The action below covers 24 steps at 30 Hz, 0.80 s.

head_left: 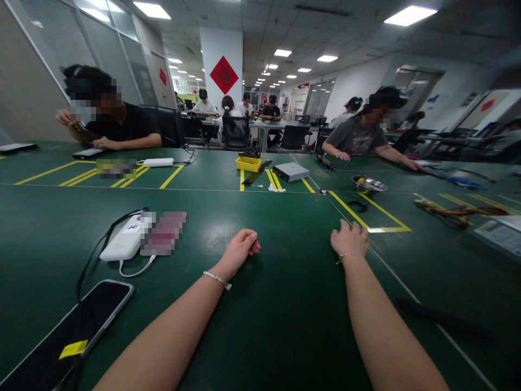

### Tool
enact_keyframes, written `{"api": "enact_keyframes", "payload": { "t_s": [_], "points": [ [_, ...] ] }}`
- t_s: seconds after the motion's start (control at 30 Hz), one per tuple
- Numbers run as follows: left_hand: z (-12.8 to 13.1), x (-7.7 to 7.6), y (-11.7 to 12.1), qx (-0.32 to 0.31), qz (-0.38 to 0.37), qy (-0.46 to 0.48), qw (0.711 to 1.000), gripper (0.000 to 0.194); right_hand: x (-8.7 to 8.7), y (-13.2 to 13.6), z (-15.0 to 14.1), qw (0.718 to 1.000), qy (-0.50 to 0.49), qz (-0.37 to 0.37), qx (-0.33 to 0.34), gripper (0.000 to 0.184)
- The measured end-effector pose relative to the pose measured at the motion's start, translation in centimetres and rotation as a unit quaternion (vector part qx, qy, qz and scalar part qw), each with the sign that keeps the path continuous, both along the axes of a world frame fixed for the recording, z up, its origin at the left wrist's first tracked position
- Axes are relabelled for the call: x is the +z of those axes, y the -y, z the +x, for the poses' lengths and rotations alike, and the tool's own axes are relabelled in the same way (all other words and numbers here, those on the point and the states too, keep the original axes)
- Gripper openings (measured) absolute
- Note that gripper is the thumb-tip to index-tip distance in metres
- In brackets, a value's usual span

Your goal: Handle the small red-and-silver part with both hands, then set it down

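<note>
My left hand point(242, 250) rests on the green table with its fingers curled in a loose fist; nothing shows in it. Farther right, my right hand point(350, 239) lies palm down, fingers apart and slightly bent, holding nothing. Its fingertips are close to a yellow tape line point(345, 207) on the table. Just beyond it lies a small black curved piece point(358, 206). To the left of my left hand are a white power bank point(127, 239) with a cable and a blurred-out flat object point(163, 233).
A large phone point(97, 309) lies near left, a black cable across it. Farther off are a yellow bin point(249, 163), a grey metal box point(291, 171), a metal bowl point(369, 184) and bundled wires point(448, 212). Two people sit across the table; a dark strip point(443, 319) lies near right.
</note>
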<state>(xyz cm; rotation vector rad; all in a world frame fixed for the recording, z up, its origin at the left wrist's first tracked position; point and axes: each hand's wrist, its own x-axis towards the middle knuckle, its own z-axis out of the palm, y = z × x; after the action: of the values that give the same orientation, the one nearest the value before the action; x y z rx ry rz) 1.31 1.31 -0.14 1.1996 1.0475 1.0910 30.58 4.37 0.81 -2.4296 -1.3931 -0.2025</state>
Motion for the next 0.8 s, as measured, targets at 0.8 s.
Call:
{"api": "enact_keyframes", "payload": {
  "t_s": [0.8],
  "points": [
    [-0.4,0.2,0.0,-0.081,-0.047,0.035,0.995,0.023,-0.1,-0.3,-8.4,0.735,-0.647,0.119,0.164,0.011]
  ]
}}
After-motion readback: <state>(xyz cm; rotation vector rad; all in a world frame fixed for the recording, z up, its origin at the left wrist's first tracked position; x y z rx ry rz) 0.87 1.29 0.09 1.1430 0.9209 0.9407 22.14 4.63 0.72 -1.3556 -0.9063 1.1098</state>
